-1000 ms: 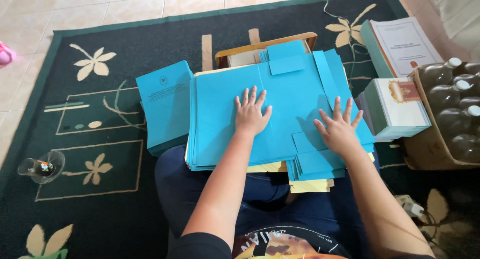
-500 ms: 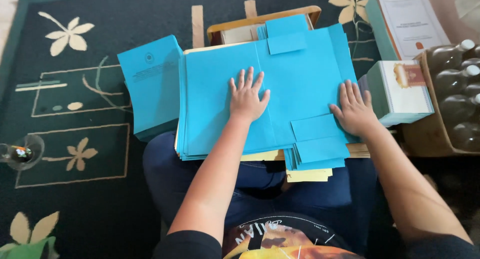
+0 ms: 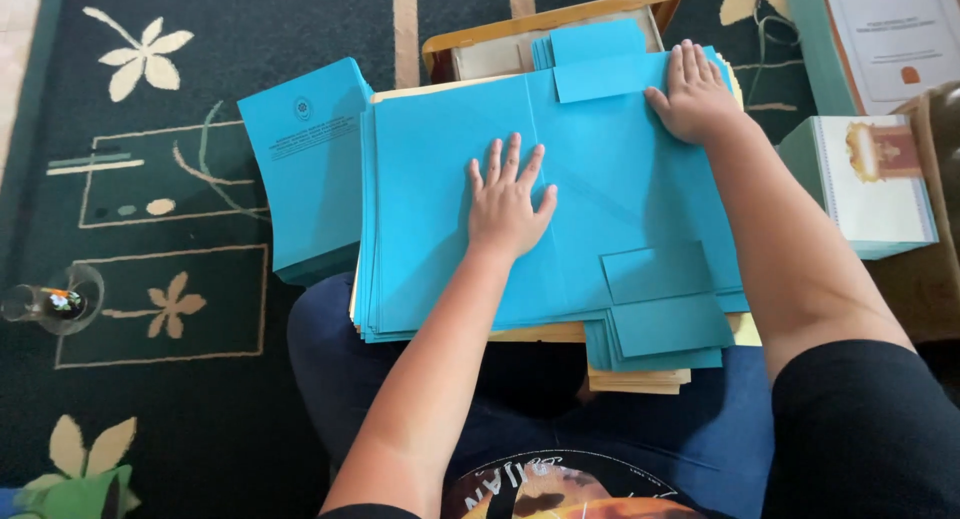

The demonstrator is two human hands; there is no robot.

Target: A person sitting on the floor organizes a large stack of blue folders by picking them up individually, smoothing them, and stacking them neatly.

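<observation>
The stack of blue flat-cut sheets (image 3: 440,219) lies on the person's lap, long axis crosswise, directly under both spread, flat hands: left hand (image 3: 507,201) fingers mid-sheet, right hand (image 3: 693,97) fingers at the far right corner, beside the small flap (image 3: 600,76).

Floor covering: dark green carpet (image 3: 180,399) with cream flower motifs and pale line borders. Strip of pale tiled floor (image 3: 15,39) at the upper left corner. Wooden furniture frame (image 3: 560,19) at top centre. Even daylight, soft shadows.
</observation>
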